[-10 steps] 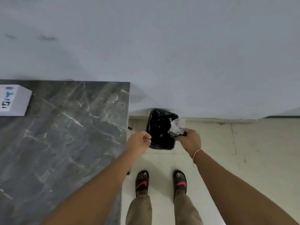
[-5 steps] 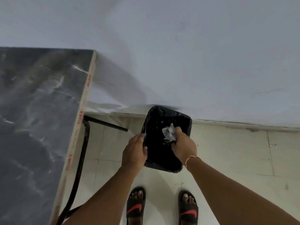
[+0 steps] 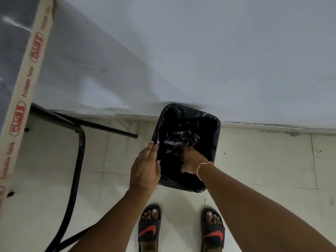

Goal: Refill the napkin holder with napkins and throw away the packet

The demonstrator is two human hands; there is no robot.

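Right hand [image 3: 191, 159] is now reaching deep inside the black-lined rectangular bin [image 3: 216, 128] — crinkly clear plastic packet [image 3: 179, 138] is sitting at its fingertips, can't tell if gripped. Left hand [image 3: 145, 167] is lying flat, steadying the rim. Binning step — next, probably letting go and pulling out.

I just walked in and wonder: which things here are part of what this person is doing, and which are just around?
Part of the job:
bin
packet
right hand inside the bin
left hand on its rim

Just around:
table
table leg
sandals
wrist thread
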